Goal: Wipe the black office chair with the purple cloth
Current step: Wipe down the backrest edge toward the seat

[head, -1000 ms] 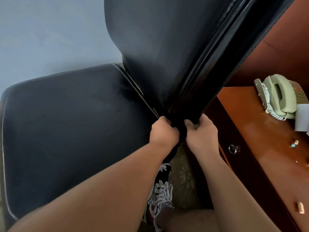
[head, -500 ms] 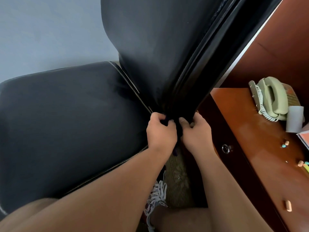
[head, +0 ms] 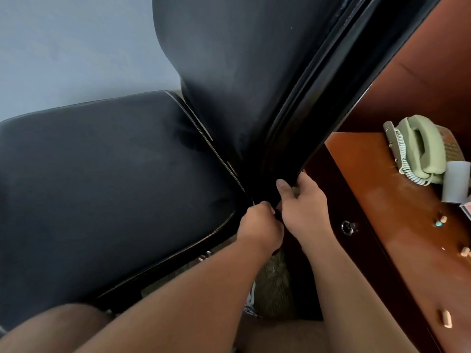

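Note:
The black office chair fills the view, its seat (head: 109,189) at left and its backrest (head: 244,72) rising at top centre. My left hand (head: 260,229) is a closed fist at the near corner where seat and backrest meet. Only a dark scrap of cloth (head: 277,215) shows between my hands; most of the purple cloth is hidden in the fist. My right hand (head: 304,207) sits beside it, thumb and fingers pinching the lower edge of the backrest's shell.
A brown wooden desk (head: 382,200) stands close on the right, with a keyed drawer lock (head: 346,228). On it are a pale green telephone (head: 420,149), a white cup (head: 457,182) and several small pieces. A patterned shoe (head: 251,299) rests on carpet below.
My left fist has dropped a little below my right hand. My right thumb now reaches higher along the backrest's edge. The view has shifted slightly.

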{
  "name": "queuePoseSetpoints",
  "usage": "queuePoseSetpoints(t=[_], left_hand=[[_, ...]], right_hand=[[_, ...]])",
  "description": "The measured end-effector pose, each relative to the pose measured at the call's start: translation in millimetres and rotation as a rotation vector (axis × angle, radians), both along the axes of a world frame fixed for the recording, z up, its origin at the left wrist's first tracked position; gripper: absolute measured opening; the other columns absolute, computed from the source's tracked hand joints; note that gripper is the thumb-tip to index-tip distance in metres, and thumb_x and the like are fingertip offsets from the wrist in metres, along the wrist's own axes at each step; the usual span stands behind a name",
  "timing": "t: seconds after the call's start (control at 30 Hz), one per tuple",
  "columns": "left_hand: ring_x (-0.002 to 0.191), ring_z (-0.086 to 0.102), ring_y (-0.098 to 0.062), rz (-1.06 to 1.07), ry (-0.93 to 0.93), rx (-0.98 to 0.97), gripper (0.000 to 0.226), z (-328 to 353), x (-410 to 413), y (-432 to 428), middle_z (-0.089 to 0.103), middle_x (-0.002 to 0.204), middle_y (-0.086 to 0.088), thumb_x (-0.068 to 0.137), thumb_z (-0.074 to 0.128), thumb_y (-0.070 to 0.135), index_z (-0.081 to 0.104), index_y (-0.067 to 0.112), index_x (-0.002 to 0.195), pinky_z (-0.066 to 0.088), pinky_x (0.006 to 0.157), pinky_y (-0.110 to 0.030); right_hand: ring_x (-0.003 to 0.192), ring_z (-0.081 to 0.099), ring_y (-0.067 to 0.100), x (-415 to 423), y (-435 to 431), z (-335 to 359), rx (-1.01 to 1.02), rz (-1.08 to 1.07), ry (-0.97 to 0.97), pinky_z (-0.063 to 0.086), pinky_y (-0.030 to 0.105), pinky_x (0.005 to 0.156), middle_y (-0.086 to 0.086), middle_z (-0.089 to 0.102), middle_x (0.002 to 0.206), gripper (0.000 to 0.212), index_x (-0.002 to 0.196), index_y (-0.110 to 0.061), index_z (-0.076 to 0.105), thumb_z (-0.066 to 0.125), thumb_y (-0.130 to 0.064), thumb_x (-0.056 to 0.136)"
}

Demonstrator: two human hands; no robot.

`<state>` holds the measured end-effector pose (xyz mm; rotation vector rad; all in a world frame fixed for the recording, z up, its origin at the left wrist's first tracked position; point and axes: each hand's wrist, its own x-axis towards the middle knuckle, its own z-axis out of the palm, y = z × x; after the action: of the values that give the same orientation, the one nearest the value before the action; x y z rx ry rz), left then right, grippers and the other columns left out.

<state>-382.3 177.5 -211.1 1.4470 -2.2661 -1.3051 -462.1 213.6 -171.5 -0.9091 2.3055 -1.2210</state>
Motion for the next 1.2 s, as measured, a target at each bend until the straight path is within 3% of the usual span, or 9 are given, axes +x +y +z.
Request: queuePoseSetpoints(t=[0.17, 0.23, 0.37, 0.53, 0.67, 0.73, 0.9, 1.1, 1.2], left_hand=[[0.070, 0.051, -0.004, 0.314, 0.202, 0.174, 0.025, 12, 3, -5, 0.048, 0.085, 0.010, 0.092, 0.060, 0.026, 0.049, 0.018, 0.113, 0.038, 0.050, -0.021], [0.069, 0.054, -0.005, 0.419, 0.251, 0.174, 0.026, 23, 7, -16, 0.051, 0.087, 0.008, 0.093, 0.058, 0.025, 0.050, 0.016, 0.116, 0.038, 0.047, -0.020], [0.074, 0.061, -0.004, 0.527, 0.414, 0.128, 0.025, 33, 13, -32, 0.062, 0.106, 0.003, 0.097, 0.057, 0.023, 0.056, 0.020, 0.122, 0.043, 0.045, -0.014], [0.074, 0.059, -0.005, 0.435, 0.399, 0.042, 0.012, 22, 8, -27, 0.062, 0.103, 0.003, 0.094, 0.059, 0.021, 0.058, 0.021, 0.106, 0.042, 0.051, -0.017], [0.079, 0.058, -0.016, 0.240, 0.250, -0.036, 0.011, 12, 7, -26, 0.057, 0.103, -0.001, 0.089, 0.061, 0.020, 0.054, 0.021, 0.097, 0.041, 0.054, -0.024], [0.075, 0.051, -0.014, 0.147, 0.143, -0.071, 0.010, 10, 6, -25, 0.052, 0.101, 0.000, 0.089, 0.061, 0.018, 0.053, 0.021, 0.094, 0.034, 0.052, -0.023], [0.069, 0.055, -0.014, 0.122, 0.074, -0.023, 0.011, 20, 4, -33, 0.057, 0.090, -0.001, 0.088, 0.063, 0.017, 0.052, 0.019, 0.089, 0.034, 0.046, -0.024], [0.074, 0.065, -0.012, 0.423, 0.412, 0.327, 0.014, 34, 7, -28, 0.067, 0.092, 0.000, 0.086, 0.069, 0.023, 0.061, 0.020, 0.096, 0.050, 0.054, -0.023], [0.075, 0.068, -0.011, 0.528, 0.548, 0.365, 0.015, 44, 9, -24, 0.069, 0.093, 0.001, 0.087, 0.069, 0.023, 0.062, 0.021, 0.100, 0.053, 0.056, -0.023]], right_hand=[[0.087, 0.067, 0.014, -2, -1, 0, -0.012, 0.012, -0.007, 0.056, 0.031, 0.071, -0.004, 0.067, 0.102, 0.012, 0.111, -0.038, 0.062, 0.057, -0.035, 0.100], [0.085, 0.067, 0.016, -3, -1, 1, -0.010, 0.014, 0.005, 0.056, 0.034, 0.072, -0.002, 0.068, 0.100, 0.011, 0.109, -0.038, 0.062, 0.057, -0.035, 0.100], [0.083, 0.067, 0.017, -1, -1, 2, -0.025, 0.017, -0.002, 0.049, 0.026, 0.064, -0.002, 0.068, 0.098, 0.012, 0.109, -0.040, 0.061, 0.057, -0.032, 0.101], [0.087, 0.068, 0.020, 0, -3, -2, -0.024, -0.011, -0.024, 0.058, 0.038, 0.074, -0.001, 0.068, 0.101, 0.017, 0.115, -0.041, 0.062, 0.057, -0.034, 0.100], [0.088, 0.068, 0.018, 0, -3, -3, -0.025, -0.021, -0.019, 0.058, 0.036, 0.075, -0.004, 0.067, 0.105, 0.019, 0.118, -0.038, 0.063, 0.056, -0.034, 0.101], [0.088, 0.067, 0.017, 0, -3, -2, -0.019, -0.021, -0.009, 0.058, 0.036, 0.077, -0.005, 0.067, 0.106, 0.020, 0.120, -0.036, 0.063, 0.056, -0.034, 0.101], [0.095, 0.066, 0.016, 0, -3, -1, -0.020, -0.016, -0.010, 0.056, 0.035, 0.081, -0.006, 0.067, 0.107, 0.023, 0.123, -0.036, 0.062, 0.056, -0.034, 0.101], [0.095, 0.062, 0.008, 0, -3, 3, -0.031, -0.004, 0.023, 0.048, 0.024, 0.075, -0.009, 0.066, 0.111, 0.021, 0.120, -0.035, 0.063, 0.056, -0.030, 0.101], [0.092, 0.059, 0.003, 0, -2, 3, -0.026, 0.010, 0.054, 0.041, 0.016, 0.066, -0.010, 0.065, 0.110, 0.018, 0.118, -0.034, 0.062, 0.056, -0.030, 0.101]])
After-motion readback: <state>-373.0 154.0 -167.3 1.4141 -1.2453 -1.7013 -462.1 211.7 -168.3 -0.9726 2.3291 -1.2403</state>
